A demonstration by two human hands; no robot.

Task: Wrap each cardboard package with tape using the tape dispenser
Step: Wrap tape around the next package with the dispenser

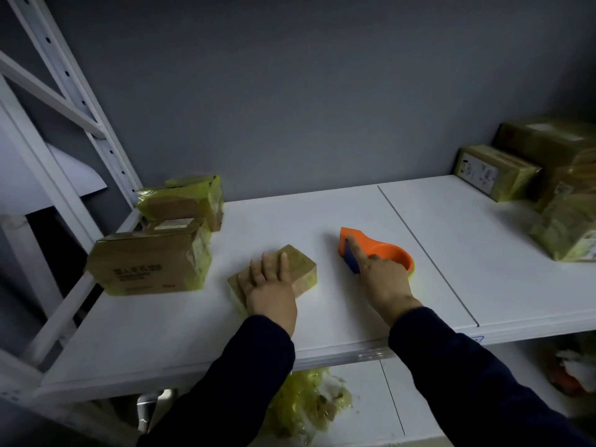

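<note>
On the white metal shelf point(322, 211), near its front edge, the small brown cardboard package point(304, 264) is lying flat, and the left hand point(269, 290) is resting on top of it. Its fingers point(283, 262) are lying straight and slightly spread across the top face, pressing down rather than curling round any edge. The package's long axis is running diagonally, from near-left to far-right, with the far-right half showing bare beyond the fingertips.

Just to the right, with a strip of bare shelf between, the right hand point(385, 282) is gripping the orange plastic tape dispenser point(382, 248). The index finger point(356, 251) is stretching forward along its dark blue side while the remaining fingers are curling round the body; a rim of yellowish tape is showing at the dispenser's right edge. The dispenser's narrow cutter end is pointing away and a little to the left, so it is sitting beside the package and not yet touching it.

By the look of it, the coming move is turning on this: the package is lying left of the dispenser, its exposed far-right end being the nearest part, so the right hand is likely needing to swing leftward across the gap while the left is keeping the package pinned.

Two larger tape-covered cardboard boxes point(151, 262) are standing at the shelf's left end, and more boxes point(496, 171) are stacking at the far right.
</note>
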